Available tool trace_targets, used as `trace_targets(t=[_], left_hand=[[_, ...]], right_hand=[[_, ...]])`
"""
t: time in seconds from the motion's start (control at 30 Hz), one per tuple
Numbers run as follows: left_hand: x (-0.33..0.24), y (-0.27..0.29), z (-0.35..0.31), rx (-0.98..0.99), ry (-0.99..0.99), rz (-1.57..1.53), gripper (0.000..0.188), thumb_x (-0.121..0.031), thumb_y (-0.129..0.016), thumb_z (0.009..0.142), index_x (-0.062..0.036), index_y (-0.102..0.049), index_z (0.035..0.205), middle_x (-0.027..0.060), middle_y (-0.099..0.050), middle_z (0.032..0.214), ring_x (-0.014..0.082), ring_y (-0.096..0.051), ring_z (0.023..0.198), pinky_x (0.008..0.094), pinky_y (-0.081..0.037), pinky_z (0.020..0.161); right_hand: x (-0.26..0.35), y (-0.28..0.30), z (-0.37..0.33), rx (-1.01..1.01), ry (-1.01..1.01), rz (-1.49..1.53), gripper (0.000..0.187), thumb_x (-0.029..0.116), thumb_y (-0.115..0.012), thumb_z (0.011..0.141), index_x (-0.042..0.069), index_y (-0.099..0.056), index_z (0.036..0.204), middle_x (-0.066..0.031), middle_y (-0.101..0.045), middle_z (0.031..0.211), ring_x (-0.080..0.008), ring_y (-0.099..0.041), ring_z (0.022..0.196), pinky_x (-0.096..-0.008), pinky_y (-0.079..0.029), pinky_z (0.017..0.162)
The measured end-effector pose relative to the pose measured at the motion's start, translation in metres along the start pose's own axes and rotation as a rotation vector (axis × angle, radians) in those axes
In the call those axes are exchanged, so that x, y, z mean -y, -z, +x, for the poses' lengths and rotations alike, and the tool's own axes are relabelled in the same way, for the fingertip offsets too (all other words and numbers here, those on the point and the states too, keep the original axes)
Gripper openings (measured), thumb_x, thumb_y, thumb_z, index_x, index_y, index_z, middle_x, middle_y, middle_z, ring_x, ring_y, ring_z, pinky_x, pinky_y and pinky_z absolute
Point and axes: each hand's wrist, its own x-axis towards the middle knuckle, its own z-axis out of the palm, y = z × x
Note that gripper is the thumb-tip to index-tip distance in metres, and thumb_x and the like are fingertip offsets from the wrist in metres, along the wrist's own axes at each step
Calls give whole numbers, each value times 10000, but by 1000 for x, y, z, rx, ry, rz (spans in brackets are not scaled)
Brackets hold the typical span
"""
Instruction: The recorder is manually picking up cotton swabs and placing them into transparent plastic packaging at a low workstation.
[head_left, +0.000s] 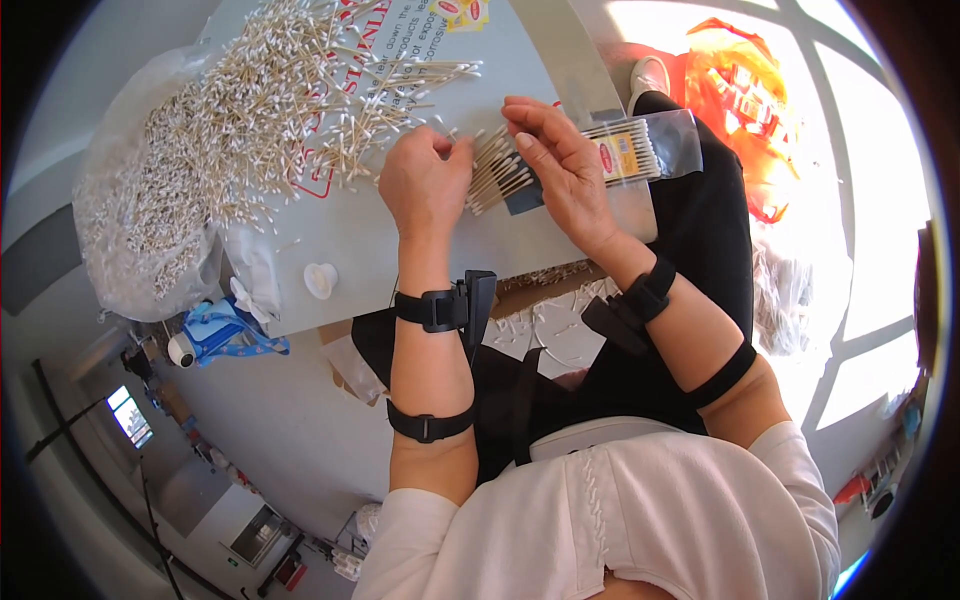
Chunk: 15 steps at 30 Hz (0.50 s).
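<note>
Where swabs [270,100] lie, grey table [362,238], sunlit floor [875,275]

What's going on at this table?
Someone is handling cotton swabs with both bare hands. The left hand, fingers curled, is beside a small bunch of swabs; whether it grips any is unclear. The right hand is open at the bunch's other side. Next to it lies a clear packet of swabs with a yellow label. A big loose heap of swabs covers the table's far left.
</note>
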Motion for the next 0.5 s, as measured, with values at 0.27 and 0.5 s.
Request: trace_targets(t=[0.27, 0.5], left_hand=[[22, 7, 12, -27, -50, -51, 130, -176, -709, 803, -49, -685, 797, 132, -667, 805, 345, -644, 783, 449, -502, 702], [30, 10, 14, 8, -261, 120, 86, -96, -713, 794, -38, -650, 790, 124, -639, 854, 346, -612, 874, 447, -494, 746]], right_hand=[[2, 0, 0, -1, -16, 31, 243, 70, -582, 972, -37, -589, 1190, -110, -591, 1276, -168, -575, 1086, -278, -460, 951], [0, 1, 0, 5, -17, 5, 246, 79, -572, 979, -44, -587, 1192, -108, -592, 1283, -160, -575, 1081, -275, -461, 946]])
